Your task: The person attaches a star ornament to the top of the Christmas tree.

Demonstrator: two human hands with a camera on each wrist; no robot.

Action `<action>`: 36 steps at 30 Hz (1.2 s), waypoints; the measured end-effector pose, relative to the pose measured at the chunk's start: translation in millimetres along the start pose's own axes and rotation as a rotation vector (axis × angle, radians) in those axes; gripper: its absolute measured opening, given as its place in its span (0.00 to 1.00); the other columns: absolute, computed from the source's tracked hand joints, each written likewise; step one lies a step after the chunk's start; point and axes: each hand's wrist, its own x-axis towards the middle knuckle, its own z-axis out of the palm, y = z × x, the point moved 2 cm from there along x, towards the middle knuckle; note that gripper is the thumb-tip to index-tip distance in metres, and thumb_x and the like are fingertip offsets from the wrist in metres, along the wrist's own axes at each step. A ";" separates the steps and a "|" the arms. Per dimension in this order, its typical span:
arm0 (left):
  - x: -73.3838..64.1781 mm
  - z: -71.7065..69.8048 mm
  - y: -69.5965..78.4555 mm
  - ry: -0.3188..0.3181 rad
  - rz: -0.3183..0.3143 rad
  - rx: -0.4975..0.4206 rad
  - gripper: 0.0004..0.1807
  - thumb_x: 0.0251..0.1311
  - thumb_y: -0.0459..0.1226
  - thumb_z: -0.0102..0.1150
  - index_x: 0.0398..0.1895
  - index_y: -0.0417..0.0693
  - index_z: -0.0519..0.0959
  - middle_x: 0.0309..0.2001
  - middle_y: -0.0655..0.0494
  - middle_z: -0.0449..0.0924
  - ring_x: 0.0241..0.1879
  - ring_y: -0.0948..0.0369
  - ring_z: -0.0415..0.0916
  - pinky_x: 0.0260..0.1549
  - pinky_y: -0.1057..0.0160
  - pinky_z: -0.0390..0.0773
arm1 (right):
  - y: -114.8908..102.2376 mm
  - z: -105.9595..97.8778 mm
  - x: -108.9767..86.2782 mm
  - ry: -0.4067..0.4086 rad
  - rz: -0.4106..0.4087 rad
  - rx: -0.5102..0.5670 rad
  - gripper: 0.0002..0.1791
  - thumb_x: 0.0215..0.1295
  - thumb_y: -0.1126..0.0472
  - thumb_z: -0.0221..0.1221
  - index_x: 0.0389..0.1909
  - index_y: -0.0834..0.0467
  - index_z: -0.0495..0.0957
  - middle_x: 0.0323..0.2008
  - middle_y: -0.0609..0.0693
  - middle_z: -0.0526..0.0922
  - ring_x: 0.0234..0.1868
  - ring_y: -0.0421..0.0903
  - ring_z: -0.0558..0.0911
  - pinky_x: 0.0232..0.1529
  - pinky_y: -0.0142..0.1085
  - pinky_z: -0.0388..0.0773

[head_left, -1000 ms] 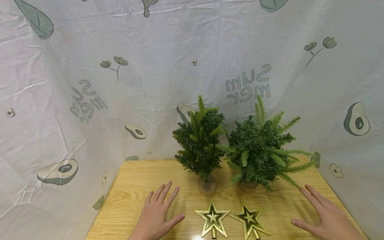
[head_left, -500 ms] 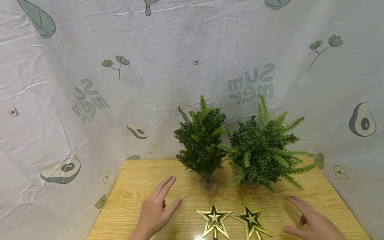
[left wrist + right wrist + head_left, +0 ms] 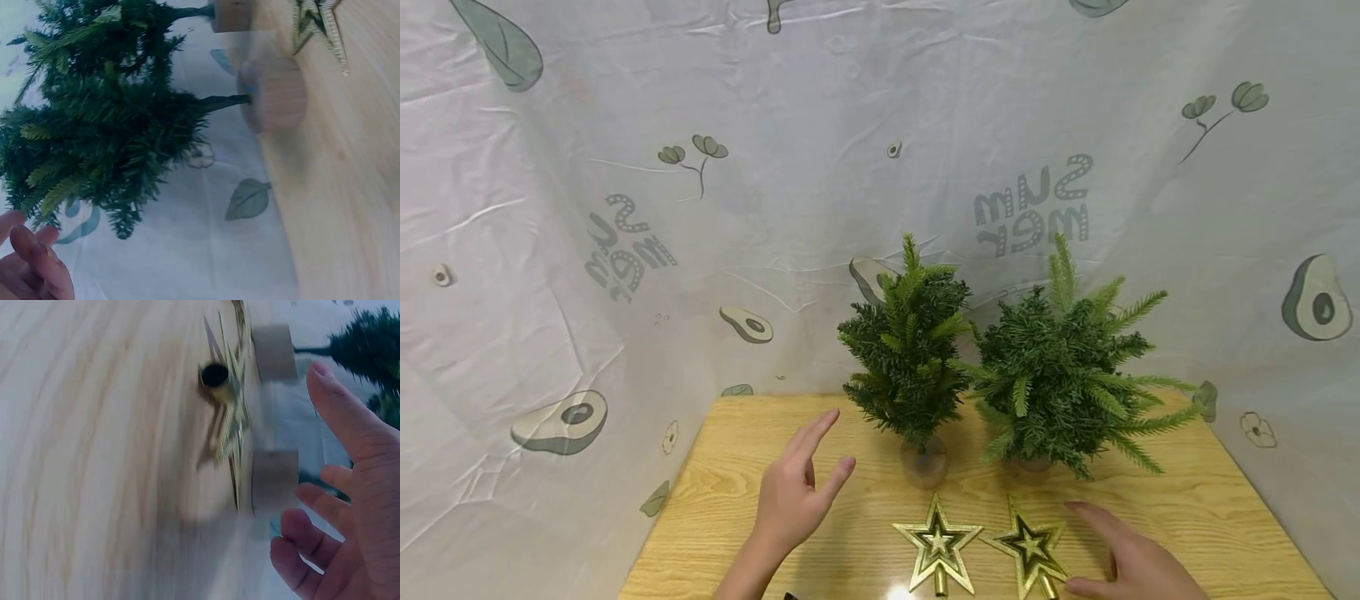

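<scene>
Two gold stars, each with a short hollow socket, lie on the wooden table; I see a left star (image 3: 937, 543) and a right star (image 3: 1028, 546). My right hand (image 3: 1138, 562) hovers just right of the right star, thumb and fingers spread; the right wrist view shows a gap between hand (image 3: 350, 487) and star socket (image 3: 223, 394). On the left, my left hand (image 3: 792, 498) is raised over the table, thumb apart, holding nothing. Behind the stars stand a slim left tree (image 3: 912, 358) and a bushier right tree (image 3: 1048, 375), both artificial firs.
Each tree stands on a round wooden base, such as the left tree's base (image 3: 278, 95). A pale cloth (image 3: 820, 200) printed with avocados and leaves hangs behind and beside the table (image 3: 737, 467). A small dark object (image 3: 790, 596) shows at the bottom edge.
My right hand has moved left, from the table's right side to beside the right star. My left hand has risen slightly and turned, its fingers closer together. Trees and stars stay put.
</scene>
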 end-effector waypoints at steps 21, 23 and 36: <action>59.0 -13.0 -3.1 0.061 -0.063 -0.206 0.32 0.69 0.39 0.67 0.75 0.62 0.72 0.59 0.64 0.81 0.10 0.69 0.54 0.08 0.65 0.57 | -45.7 53.7 37.4 -0.053 -0.177 0.056 0.47 0.67 0.42 0.68 0.77 0.64 0.63 0.72 0.71 0.66 0.45 0.53 0.88 0.29 0.41 0.80; 66.1 -16.6 -5.5 0.061 -0.083 -0.229 0.32 0.69 0.38 0.67 0.75 0.62 0.72 0.62 0.64 0.79 0.10 0.69 0.54 0.08 0.65 0.57 | -49.8 57.9 40.2 -0.040 -0.188 0.034 0.47 0.67 0.41 0.69 0.77 0.64 0.64 0.72 0.70 0.67 0.47 0.54 0.88 0.29 0.42 0.81; 100.7 -28.8 14.2 0.021 -0.163 -0.395 0.30 0.71 0.32 0.64 0.75 0.45 0.71 0.66 0.47 0.78 0.10 0.75 0.51 0.11 0.70 0.55 | -64.6 81.6 60.1 -0.004 -0.285 -0.039 0.51 0.63 0.36 0.69 0.77 0.63 0.65 0.71 0.65 0.70 0.44 0.52 0.88 0.31 0.44 0.81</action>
